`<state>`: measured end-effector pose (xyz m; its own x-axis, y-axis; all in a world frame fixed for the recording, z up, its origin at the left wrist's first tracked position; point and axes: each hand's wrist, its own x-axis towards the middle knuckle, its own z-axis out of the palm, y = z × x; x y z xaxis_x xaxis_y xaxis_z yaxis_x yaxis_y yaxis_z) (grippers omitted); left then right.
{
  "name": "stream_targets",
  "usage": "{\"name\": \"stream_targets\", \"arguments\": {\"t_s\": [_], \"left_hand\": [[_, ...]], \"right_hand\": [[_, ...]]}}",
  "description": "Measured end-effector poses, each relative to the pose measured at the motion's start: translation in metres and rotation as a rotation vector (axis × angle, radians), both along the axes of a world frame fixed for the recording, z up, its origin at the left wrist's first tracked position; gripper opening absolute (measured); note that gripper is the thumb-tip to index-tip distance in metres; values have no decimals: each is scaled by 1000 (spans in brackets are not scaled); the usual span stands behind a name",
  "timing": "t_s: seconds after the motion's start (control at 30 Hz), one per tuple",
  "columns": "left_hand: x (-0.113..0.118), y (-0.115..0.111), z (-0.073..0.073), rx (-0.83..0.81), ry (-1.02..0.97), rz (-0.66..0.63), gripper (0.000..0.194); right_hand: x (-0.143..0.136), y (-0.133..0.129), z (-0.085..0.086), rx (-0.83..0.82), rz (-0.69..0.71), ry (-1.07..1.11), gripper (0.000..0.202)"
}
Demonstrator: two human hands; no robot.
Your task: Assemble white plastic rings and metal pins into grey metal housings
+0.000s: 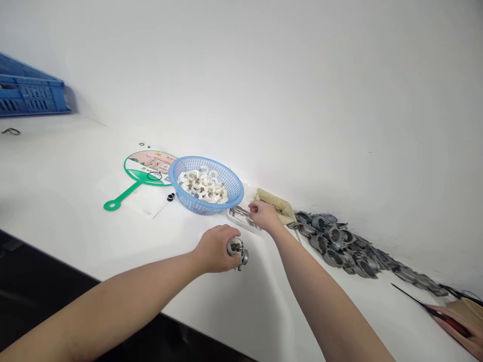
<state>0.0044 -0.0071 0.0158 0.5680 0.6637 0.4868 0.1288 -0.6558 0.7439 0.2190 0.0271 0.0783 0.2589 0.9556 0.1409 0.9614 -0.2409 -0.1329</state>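
My left hand point(218, 250) is wrapped round a small grey metal carburetor point(242, 257), its open side showing brass parts inside. It is held just above the white table point(211, 306). My right hand point(264, 215) reaches over a white tray point(245, 221) of thin metal pins, fingers pinched together. Whatever lies between those fingertips is too small to make out. Right behind that hand stands a cream-coloured box point(289, 213), its contents mostly hidden. To the left, a blue mesh basket point(181, 201) holds many white ring-shaped plastic parts point(204, 185).
Grey metal castings point(339, 244) are heaped along the wall at right. At the lower right another person's hand point(468, 342) holds a red-and-black screwdriver point(453, 324). A green-handled fan point(126, 195), small black rings point(171, 197) and a blue crate point(33, 95) lie leftward.
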Motion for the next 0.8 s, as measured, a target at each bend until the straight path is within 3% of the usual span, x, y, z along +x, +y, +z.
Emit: {"name": "stream_targets", "arguments": {"t_s": [0.13,0.3,0.8], "left_hand": [[1,1,0,-7,-2,-6,40],[1,3,-1,-4,11,-11,40],[-6,1,2,6,26,-13,37]], "right_hand": [[-6,28,-15,-162,89,-140,13],[-15,39,-26,-215,149,-241,16],[-33,54,-40,-231,54,-383,27]]}}
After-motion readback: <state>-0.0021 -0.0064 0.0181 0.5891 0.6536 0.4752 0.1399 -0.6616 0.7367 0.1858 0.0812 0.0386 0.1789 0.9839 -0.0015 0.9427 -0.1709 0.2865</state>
